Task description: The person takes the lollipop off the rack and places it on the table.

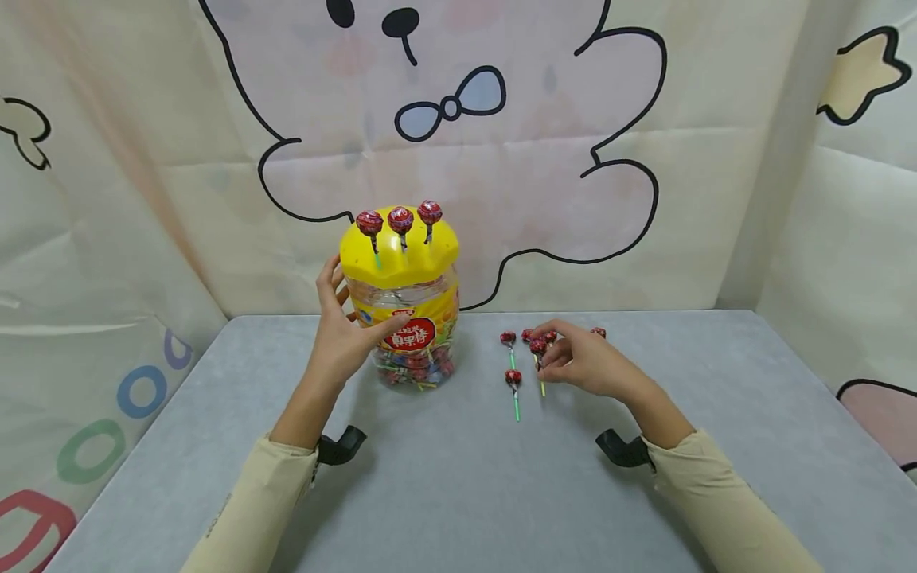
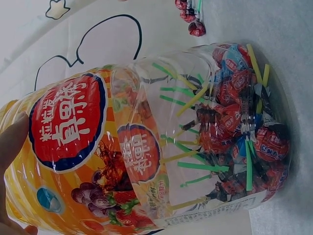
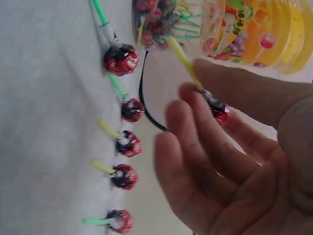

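A clear candy jar (image 1: 447, 314) with a yellow and orange label stands on the table, wrapped lollipops visible inside through its wall. Three red-wrapped lollipops (image 1: 400, 220) stick up from its yellow lid (image 1: 394, 273). My left hand (image 1: 344, 338) grips the jar's left side, thumb across the label and the other fingers partly hidden behind. To the right of the jar, my right hand (image 1: 591, 364) pinches a lollipop (image 3: 218, 111) with a yellow stick between thumb and fingers. In the right wrist view its stick points toward the jar.
Several more lollipops lie on the grey table (image 1: 458, 493) around the right hand, among them a green-sticked lollipop (image 1: 513, 378) nearer the front. Behind the table hangs a pale curtain (image 1: 544, 199) with a cartoon print.
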Motion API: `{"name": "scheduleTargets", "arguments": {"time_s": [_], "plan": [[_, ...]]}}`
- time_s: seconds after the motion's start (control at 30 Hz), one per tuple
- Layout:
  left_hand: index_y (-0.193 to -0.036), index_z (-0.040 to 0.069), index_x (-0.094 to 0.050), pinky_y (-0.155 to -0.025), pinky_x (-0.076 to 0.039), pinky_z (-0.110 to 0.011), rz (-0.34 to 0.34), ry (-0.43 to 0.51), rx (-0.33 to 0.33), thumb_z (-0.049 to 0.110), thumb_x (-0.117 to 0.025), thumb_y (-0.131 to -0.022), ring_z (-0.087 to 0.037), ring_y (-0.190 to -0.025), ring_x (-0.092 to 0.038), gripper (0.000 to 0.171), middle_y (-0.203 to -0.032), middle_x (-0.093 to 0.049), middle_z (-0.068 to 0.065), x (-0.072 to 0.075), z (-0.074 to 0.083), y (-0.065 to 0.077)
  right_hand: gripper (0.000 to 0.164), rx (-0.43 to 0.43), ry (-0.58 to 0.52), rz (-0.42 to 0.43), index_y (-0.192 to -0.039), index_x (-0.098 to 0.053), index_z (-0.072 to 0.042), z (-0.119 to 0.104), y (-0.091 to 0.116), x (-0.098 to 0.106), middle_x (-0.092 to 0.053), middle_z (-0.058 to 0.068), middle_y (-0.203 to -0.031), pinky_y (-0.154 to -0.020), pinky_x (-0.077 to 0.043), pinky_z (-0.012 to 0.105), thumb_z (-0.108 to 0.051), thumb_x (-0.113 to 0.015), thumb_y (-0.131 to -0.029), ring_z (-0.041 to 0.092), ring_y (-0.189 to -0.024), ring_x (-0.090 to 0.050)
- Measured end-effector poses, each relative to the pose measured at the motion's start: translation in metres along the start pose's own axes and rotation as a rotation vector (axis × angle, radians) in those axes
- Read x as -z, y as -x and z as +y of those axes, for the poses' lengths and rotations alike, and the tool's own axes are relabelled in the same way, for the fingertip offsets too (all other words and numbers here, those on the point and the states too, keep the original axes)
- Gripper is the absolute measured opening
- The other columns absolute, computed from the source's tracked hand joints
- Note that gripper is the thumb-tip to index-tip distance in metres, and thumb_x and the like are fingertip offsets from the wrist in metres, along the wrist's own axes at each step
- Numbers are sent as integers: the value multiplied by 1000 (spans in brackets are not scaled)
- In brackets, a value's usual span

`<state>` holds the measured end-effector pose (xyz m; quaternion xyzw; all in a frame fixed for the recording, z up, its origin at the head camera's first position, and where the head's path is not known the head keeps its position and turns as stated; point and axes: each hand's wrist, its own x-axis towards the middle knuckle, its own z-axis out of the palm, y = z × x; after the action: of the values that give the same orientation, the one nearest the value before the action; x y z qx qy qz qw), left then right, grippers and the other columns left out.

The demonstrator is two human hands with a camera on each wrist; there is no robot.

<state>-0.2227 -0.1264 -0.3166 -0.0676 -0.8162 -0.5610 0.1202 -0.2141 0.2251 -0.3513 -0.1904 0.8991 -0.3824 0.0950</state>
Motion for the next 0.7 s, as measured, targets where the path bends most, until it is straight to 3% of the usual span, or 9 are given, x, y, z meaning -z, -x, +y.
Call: {"name": "scheduleTargets", "arguments": {"time_s": [0.17, 0.5, 0.7], "plan": [[-154, 43, -1, -116, -29, -59, 0, 4, -2, 32, -82, -82, -30, -149, -21, 108, -163, -13, -4, 0, -1, 0, 51, -7, 27, -35, -130, -53, -4, 7, -2, -6, -75, 3, -93, -75, -53, 31, -9, -77, -85, 15, -87, -68], [-154, 43, 2, -117, -29, -59, -15, 6, 34, 30, -82, -82, -30, -150, -19, 111, -165, -9, -3, -1, -1, 0, 51, -139, 128, -107, -124, -57, -6, 13, -8, -20, -69, -1, -82, -62, -46, 27, -14, -83, -80, 12, -71, -58], [-154, 42, 1, -116, -29, -58, -16, 3, 1, 30, -82, -83, -30, -149, -20, 110, -164, -10, -5, 1, -1, 0, 52, -147, 172, -105, -124, -60, -4, 13, -10, -22, -69, -2, -79, -60, -44, 26, -16, -84, -79, 11, -69, -57]]}}
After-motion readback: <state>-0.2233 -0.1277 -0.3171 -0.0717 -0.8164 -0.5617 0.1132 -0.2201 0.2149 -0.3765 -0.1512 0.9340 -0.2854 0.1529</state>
